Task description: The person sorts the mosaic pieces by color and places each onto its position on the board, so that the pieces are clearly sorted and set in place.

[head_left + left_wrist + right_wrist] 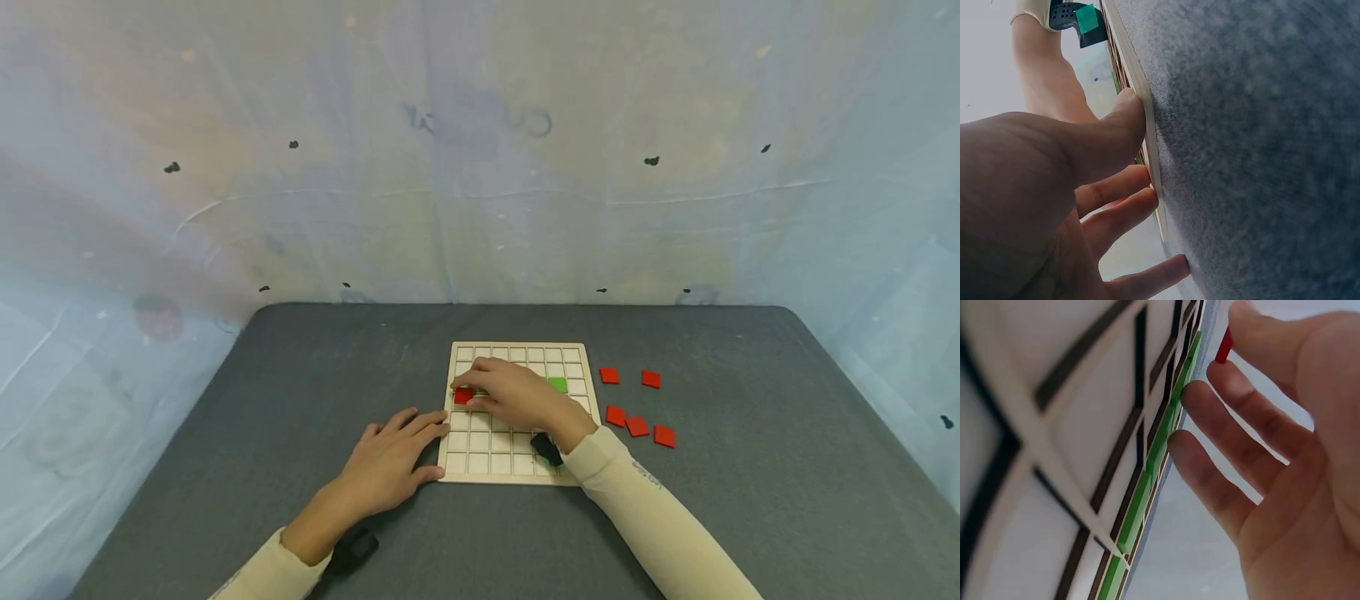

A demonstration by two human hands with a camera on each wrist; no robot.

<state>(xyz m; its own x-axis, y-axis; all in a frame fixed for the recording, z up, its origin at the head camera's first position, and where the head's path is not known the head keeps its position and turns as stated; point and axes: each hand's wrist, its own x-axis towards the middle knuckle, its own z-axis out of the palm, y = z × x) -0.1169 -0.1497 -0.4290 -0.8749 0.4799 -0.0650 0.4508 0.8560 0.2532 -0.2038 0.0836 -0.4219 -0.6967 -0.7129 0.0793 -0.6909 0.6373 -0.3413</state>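
A pale wooden grid board (468, 462) with square cells lies on the grey table. Over its left side, my right hand (517, 396) pinches a red square tile (463, 397) between thumb and fingers. The right wrist view shows that tile (1225, 347) edge-on, raised off the board, with the other fingertips close to the grid. A row of green tiles (1159, 440) sits in the cells; in the head view the hand hides most of it, leaving one green tile (558, 384) plain at the right. My left hand (386, 462) rests at the board's left edge, thumb touching the near corner, fingers spread.
Several loose red tiles (637, 427) lie on the table to the right of the board. The grey tabletop (315, 367) ends at a hanging pale sheet (480, 208) behind and at both sides. A black wrist camera (546, 448) overhangs the board's near right part.
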